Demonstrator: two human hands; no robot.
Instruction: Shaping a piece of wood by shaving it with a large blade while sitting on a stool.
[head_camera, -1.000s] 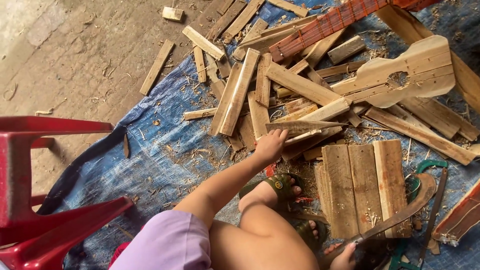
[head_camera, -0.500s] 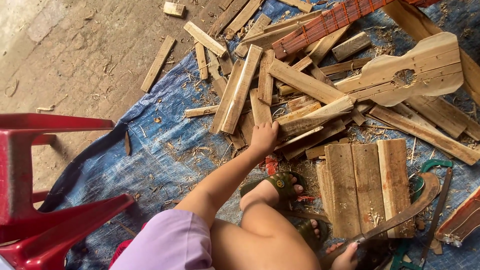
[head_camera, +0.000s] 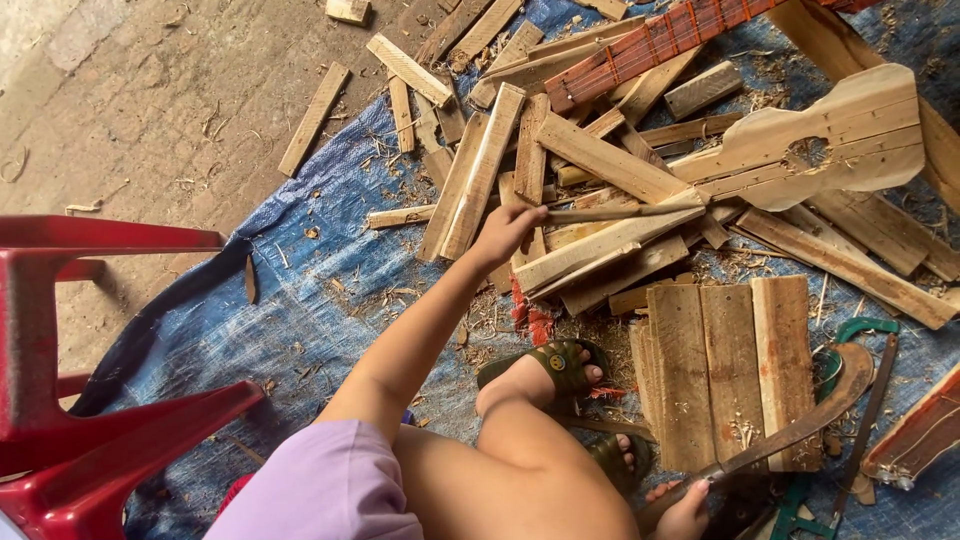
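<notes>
While right hand at the bottom edge is closed on the handle of a long curved blade lying across the plank board, feet in green sandals sit on the blue tarp. Red plastic chair at left. Further out, left hand is closed on the end of a thin wooden stick, which lies over the scrap pile. Beyond: guitar-shaped cutout, red fretted neck.

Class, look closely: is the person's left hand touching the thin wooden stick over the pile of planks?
Touching. The head view shows the left hand closed around one end of the thin wooden stick, fingers wrapped on it, with the stick running rightward above the planks.
</notes>
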